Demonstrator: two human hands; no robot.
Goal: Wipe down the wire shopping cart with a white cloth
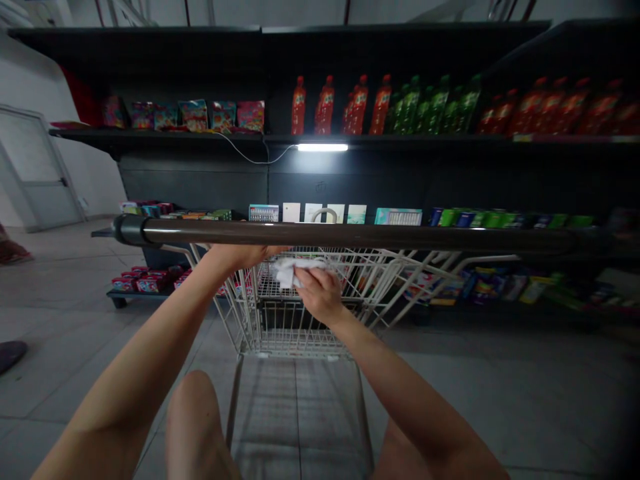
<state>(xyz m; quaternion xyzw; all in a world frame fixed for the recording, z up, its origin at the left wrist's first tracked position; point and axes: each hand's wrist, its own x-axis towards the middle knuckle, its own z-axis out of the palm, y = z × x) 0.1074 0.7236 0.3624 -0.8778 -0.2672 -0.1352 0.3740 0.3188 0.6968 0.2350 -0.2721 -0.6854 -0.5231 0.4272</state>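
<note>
Across the view runs the dark brown handlebar (320,233) of a wire shopping cart (295,337). My right hand (320,293) is closed round a crumpled white cloth (287,272), just below the bar and against or close to the cart's wire back panel; exact contact is unclear. Reaching under the bar's left half, my left hand (243,255) is at the top of the cart's wirework. The handlebar covers much of that hand, so I cannot tell whether its fingers grip the cart.
Beyond the cart stands a dark shelf unit (200,170) with red bottles (354,107), green bottles (410,107) and colourful bags (193,115). A lit tube lamp (323,147) hangs under one shelf. At left are a door (37,170) and another person's shoe (11,355).
</note>
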